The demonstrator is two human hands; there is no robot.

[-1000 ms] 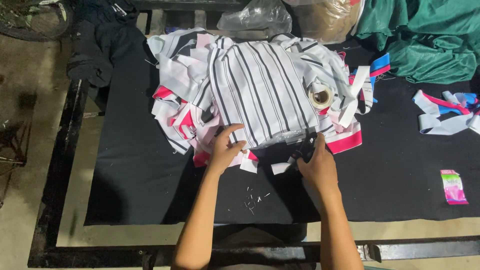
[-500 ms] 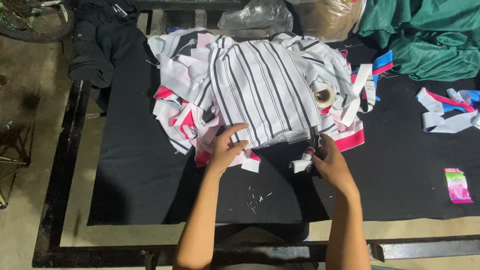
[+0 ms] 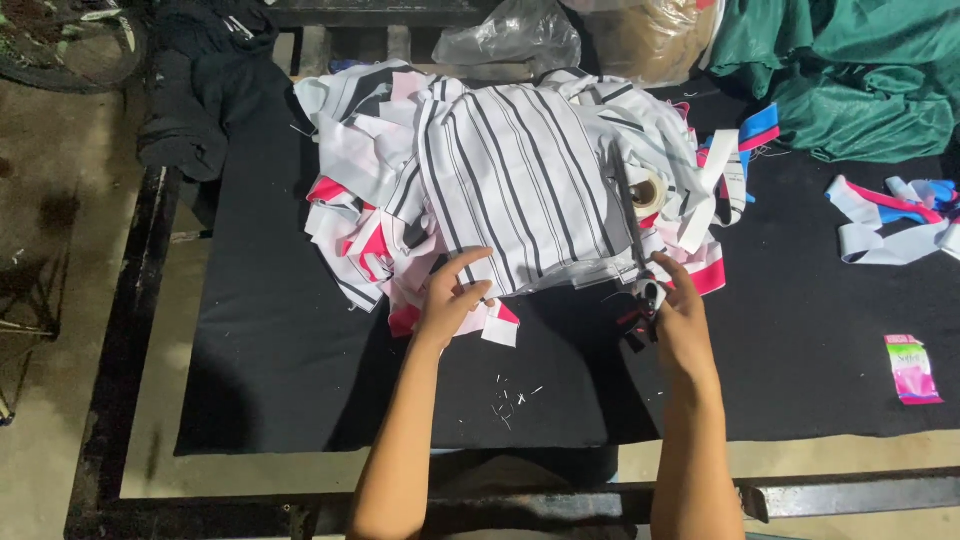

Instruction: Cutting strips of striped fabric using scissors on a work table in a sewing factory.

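A pile of white fabric pieces with black stripes and pink patches (image 3: 510, 180) lies on a black cloth-covered table (image 3: 280, 350). My left hand (image 3: 452, 300) rests on the near left edge of the top striped piece, fingers spread on the cloth. My right hand (image 3: 678, 318) grips a pair of scissors (image 3: 637, 270) with dark handles; the blades point away along the striped piece's right edge. A roll of white tape (image 3: 648, 192) sits on the pile just beyond the blades.
Green fabric (image 3: 860, 70) is heaped at the far right. White, pink and blue strips (image 3: 895, 215) and a small pink packet (image 3: 912, 368) lie to the right. Dark clothing (image 3: 195, 90) hangs at the far left corner. Plastic bags (image 3: 520, 35) sit behind.
My right hand has moved right and forward with the scissors, up to the right edge of the striped piece. The left hand has stayed on the near edge of the cloth.
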